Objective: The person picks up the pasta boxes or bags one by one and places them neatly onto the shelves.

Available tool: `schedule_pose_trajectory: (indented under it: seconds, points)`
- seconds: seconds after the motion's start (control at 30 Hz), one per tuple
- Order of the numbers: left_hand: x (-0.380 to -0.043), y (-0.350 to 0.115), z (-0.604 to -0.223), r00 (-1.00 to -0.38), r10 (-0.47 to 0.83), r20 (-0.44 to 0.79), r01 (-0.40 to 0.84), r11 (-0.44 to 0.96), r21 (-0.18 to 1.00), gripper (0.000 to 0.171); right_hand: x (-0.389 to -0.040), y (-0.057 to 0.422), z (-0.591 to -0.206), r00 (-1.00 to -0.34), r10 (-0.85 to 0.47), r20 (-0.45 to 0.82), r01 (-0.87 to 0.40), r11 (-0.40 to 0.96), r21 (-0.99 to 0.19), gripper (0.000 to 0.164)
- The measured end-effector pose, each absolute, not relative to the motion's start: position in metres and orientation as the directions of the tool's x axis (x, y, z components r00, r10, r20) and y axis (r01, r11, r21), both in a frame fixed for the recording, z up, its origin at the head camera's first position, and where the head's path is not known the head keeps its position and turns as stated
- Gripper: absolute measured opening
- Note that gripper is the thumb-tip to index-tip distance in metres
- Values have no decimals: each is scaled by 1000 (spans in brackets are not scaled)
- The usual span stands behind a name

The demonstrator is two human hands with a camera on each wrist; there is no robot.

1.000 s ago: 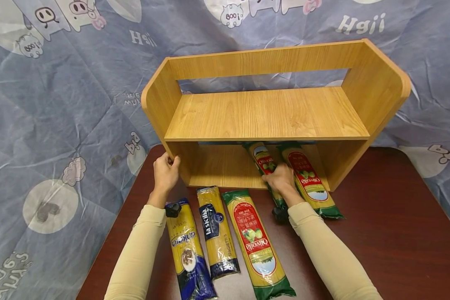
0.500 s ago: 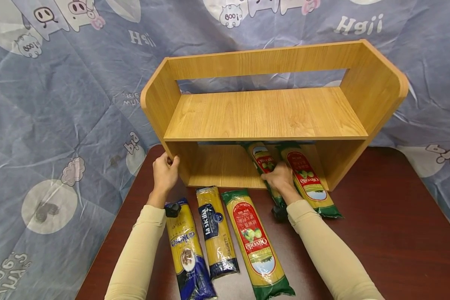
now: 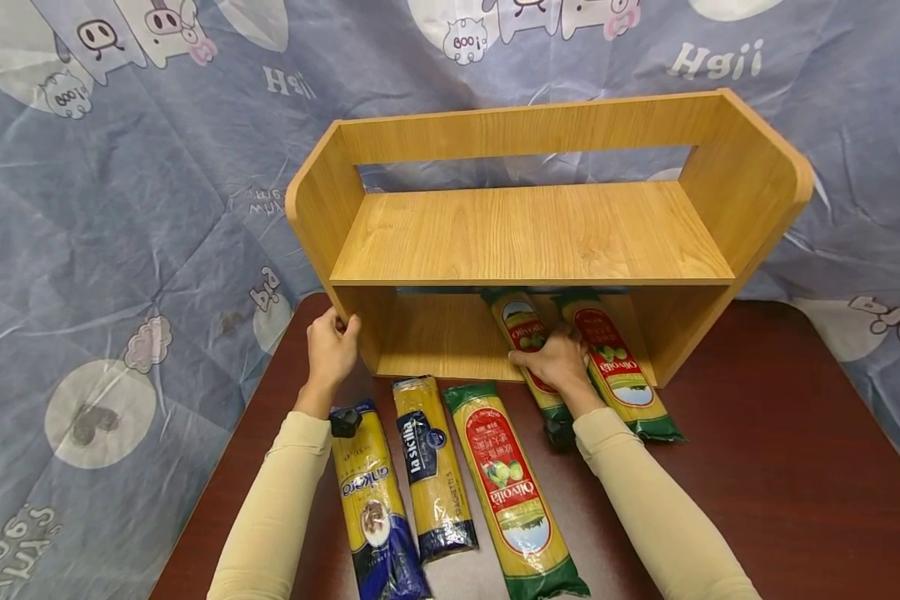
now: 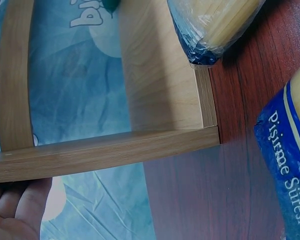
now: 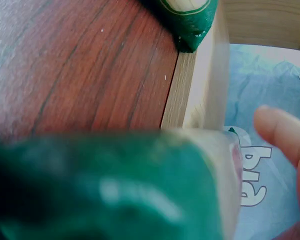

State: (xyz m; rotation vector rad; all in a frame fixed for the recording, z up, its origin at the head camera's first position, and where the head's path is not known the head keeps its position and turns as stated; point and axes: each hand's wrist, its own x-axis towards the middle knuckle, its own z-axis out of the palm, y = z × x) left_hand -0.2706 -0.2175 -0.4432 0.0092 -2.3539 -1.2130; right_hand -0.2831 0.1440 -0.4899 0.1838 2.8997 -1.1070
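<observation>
My left hand (image 3: 332, 350) grips the left side panel of the wooden shelf (image 3: 525, 233), its fingers on one face and thumb at the other. In the left wrist view, fingers (image 4: 22, 202) lie under the panel (image 4: 105, 156). My right hand (image 3: 558, 360) rests over an Olivoilà spaghetti pack (image 3: 516, 317), half inside the lower compartment. The thumb (image 5: 277, 127) is straight and apart from the pack's green end (image 5: 110, 185) in the right wrist view; the other fingers are mostly hidden. A second Olivoilà pack (image 3: 621, 371) lies just right, also sticking out.
On the dark red table (image 3: 780, 467) lie an Ankara pasta pack (image 3: 378, 508), a La Sicilia spaghetti pack (image 3: 435, 467) and another Olivoilà pack (image 3: 508, 492), side by side before the shelf. A patterned cloth (image 3: 157, 208) hangs behind.
The pack under my right hand has turned flatter, its label now facing up more. My right thumb has spread to the left. The left hand stays on the panel.
</observation>
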Motion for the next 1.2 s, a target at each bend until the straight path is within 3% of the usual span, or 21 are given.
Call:
schedule_pose_trajectory:
  seconds: [0.2, 0.73, 0.97, 1.2]
  points:
    - [-272, -218, -445, -874, -229, 428, 219, 601, 768, 17, -277, 146, -489, -994, 78, -76, 109, 727, -677, 111]
    - [-269, -216, -444, -883, -232, 409, 203, 595, 778, 19, -260, 149, -479, -997, 77, -28, 73, 692, -718, 70]
    - [-269, -215, -443, -874, -235, 425, 210, 607, 767, 18, -251, 149, -471, -996, 85, 8, 52, 683, -729, 81]
    - [-269, -215, -442, -874, -232, 427, 211, 611, 763, 18, -242, 149, -465, -996, 87, 1, 57, 664, -746, 121]
